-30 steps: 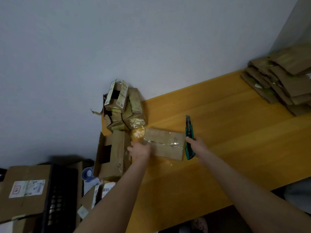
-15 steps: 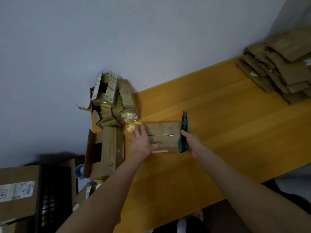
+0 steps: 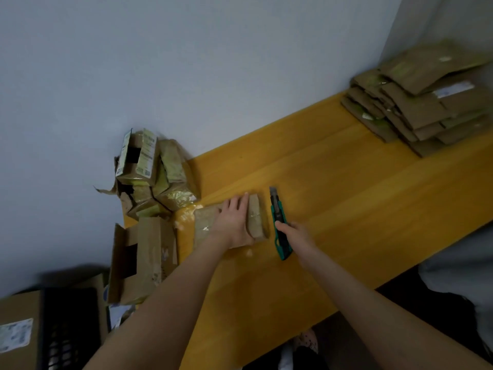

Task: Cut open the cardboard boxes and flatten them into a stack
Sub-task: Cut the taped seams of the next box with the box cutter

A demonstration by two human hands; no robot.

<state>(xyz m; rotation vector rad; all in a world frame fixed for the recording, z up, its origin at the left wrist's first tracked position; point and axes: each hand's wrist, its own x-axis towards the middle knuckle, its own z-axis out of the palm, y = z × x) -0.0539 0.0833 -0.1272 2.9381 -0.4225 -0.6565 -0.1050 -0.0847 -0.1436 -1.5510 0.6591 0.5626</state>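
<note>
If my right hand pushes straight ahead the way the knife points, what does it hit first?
Probably nothing on the table: the right hand aims the knife past the box beside it, toward the wall; depth is unclear.

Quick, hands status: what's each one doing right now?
Left hand: open, pressing flat on the small cardboard box.
Right hand: closed around the green utility knife, blade out, beside the box.

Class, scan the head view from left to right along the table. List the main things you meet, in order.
Black crate → open cardboard box → taped box, pressed by the left hand → green utility knife, held by the right hand → stack of flattened cardboard.
</note>
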